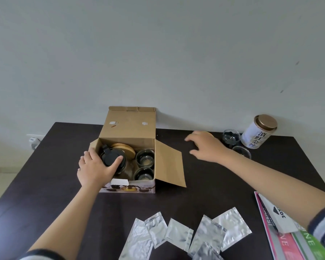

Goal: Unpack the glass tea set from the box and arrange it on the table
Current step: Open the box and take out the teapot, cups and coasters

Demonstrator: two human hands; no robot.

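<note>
An open cardboard box (131,128) stands at the back middle of the dark table (45,175). Inside it are a glass teapot with a black lid (109,158), wooden coasters (124,149) and two glass cups (144,157) stacked front to back on the right side. My left hand (96,167) reaches into the box and grips the teapot's black lid. My right hand (204,145) hovers flat over a wooden coaster (210,133) on the table right of the box, fingers spread. Two glass cups (231,137) stand just right of that hand.
A white tea tin (257,132) with a bronze lid stands at the back right. Several silver foil sachets (176,235) lie near the front edge. Coloured booklets and a white card (278,222) lie at the front right. The box's right flap (169,166) lies open on the table.
</note>
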